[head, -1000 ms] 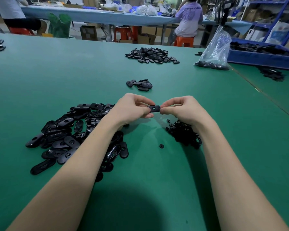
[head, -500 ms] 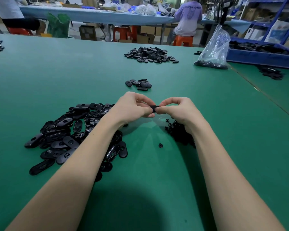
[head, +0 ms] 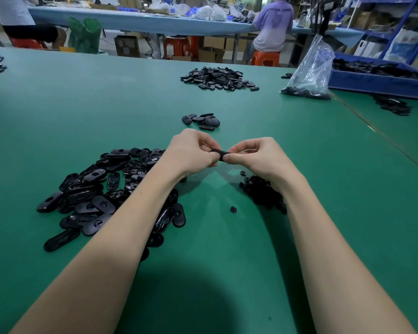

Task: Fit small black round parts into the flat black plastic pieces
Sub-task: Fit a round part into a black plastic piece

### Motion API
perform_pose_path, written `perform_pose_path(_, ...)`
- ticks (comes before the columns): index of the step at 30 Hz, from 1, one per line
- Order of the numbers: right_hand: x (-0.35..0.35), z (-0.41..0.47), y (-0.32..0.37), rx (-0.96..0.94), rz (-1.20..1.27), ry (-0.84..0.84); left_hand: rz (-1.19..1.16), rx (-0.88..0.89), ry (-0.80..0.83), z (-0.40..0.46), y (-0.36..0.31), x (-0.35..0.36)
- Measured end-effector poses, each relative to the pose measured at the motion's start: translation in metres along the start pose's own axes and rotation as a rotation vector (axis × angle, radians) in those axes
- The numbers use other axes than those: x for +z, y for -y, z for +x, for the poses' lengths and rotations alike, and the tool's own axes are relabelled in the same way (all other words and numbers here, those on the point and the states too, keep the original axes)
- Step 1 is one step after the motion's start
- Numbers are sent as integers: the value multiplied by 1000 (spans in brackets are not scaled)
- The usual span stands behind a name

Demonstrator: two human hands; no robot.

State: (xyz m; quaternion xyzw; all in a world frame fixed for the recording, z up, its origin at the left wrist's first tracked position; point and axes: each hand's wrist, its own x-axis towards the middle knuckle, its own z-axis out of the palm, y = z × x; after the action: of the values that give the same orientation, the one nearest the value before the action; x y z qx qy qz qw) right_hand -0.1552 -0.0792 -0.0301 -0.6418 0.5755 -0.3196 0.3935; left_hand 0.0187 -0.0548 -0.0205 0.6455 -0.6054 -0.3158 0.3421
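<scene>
Above the green table, my left hand (head: pixel 191 153) and my right hand (head: pixel 258 156) meet over one flat black plastic piece (head: pixel 219 153). Both pinch it between thumb and fingers, so most of it is hidden. A heap of flat black oval pieces (head: pixel 101 191) lies under my left forearm. To the right, beneath my right wrist, sits a pile of small black round parts (head: pixel 263 191). One loose round part (head: pixel 233 209) lies between my arms.
A few oval pieces (head: pixel 202 120) lie just beyond my hands, with a larger heap (head: pixel 219 78) farther back. A clear plastic bag (head: pixel 309 71) and a blue bin (head: pixel 377 78) of black parts stand at the back right. People sit at a far table.
My hands have closed in on the piece, covering more of it. The square opening that showed between my fingertips a second ago is now hidden.
</scene>
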Motion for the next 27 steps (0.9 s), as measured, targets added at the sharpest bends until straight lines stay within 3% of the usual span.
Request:
perform_pose_path(23, 11, 1, -6, -104, -2, -91, 99, 118, -50, 3, 5, 4)
perform_pose_path(27, 9, 3, -9, -84, 55, -88, 126, 212, -34, 4, 8, 2)
